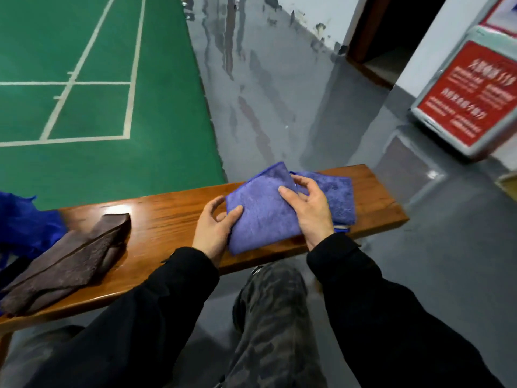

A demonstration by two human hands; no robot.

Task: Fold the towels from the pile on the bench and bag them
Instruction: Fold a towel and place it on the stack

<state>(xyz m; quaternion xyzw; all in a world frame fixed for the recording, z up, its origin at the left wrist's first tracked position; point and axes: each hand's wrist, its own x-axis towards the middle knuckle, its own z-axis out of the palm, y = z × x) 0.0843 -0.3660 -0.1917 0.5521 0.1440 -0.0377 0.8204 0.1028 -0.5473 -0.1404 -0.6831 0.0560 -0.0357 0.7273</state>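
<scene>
Blue bag (19,219) at tabletop (167,217) left end, folded brown towel (64,259) beside it near the front edge. Purple towel (260,208) toward the right end, between both hands: left hand (214,228) pinches its left edge, right hand (307,211) grips the right edge, fingers curled on top. Second purple towel (338,197) lies under it by the right end.

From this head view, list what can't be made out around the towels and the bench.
- Blue bag: cut off by the left edge; its opening and contents are unseen.
- Second purple towel: partly covered by the folded purple towel and the right hand; whether more lie under it is unknown.
- Red sign: text too blurred to read.
- Bench: left end runs out of frame.
</scene>
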